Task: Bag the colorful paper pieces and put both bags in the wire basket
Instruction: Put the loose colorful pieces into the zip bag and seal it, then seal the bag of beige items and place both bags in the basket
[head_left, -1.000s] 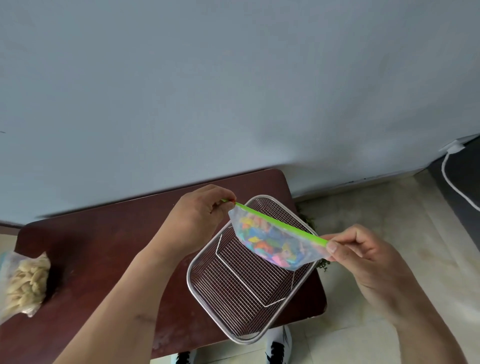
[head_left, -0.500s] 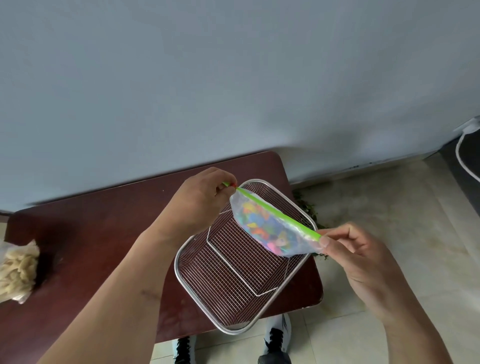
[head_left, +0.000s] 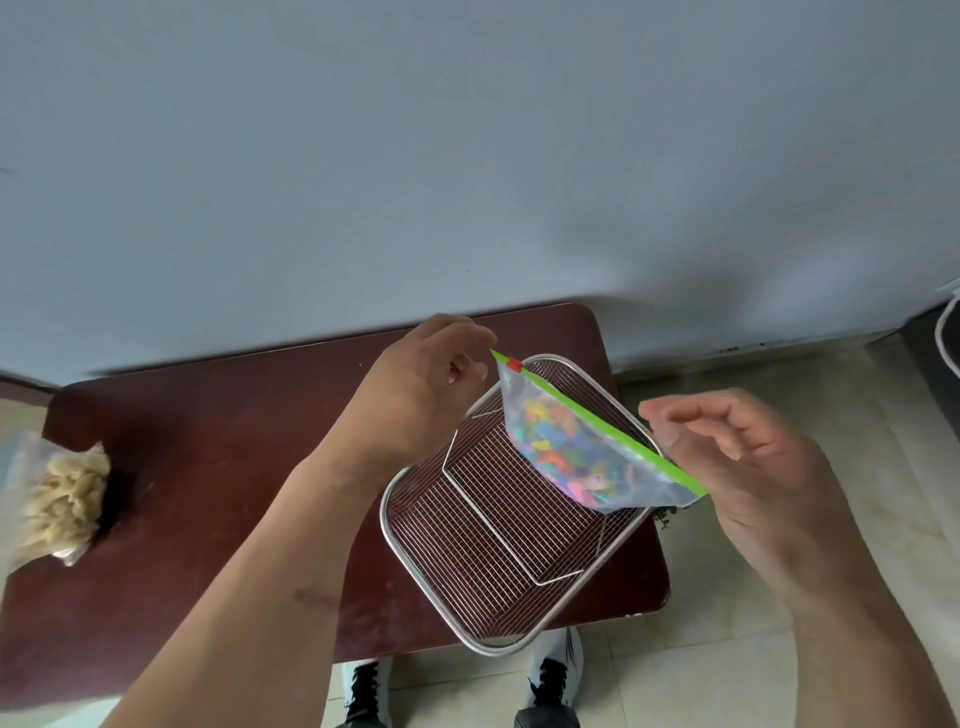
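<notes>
head view: a clear zip bag of colorful paper pieces (head_left: 566, 447) hangs above the far right corner of the wire basket (head_left: 467, 603), which sits empty at the right end of the bench (head_left: 218, 457); the bag's green seal strip (head_left: 597, 423) runs its long axis from far-left to near-right, red slider (head_left: 514, 365) at the left end; the left hand (head_left: 415, 395), fingers pressed together, looks to be pinching that left tip, though the contact is hard to make out; the right hand (head_left: 727, 457) sits at the strip's right end, fingers loosely curled, grip unclear; a second bag of pale pieces (head_left: 62, 499) lies at the bench's left edge, nearer the left hand; lowering straight down would likely land the bag inside.
</notes>
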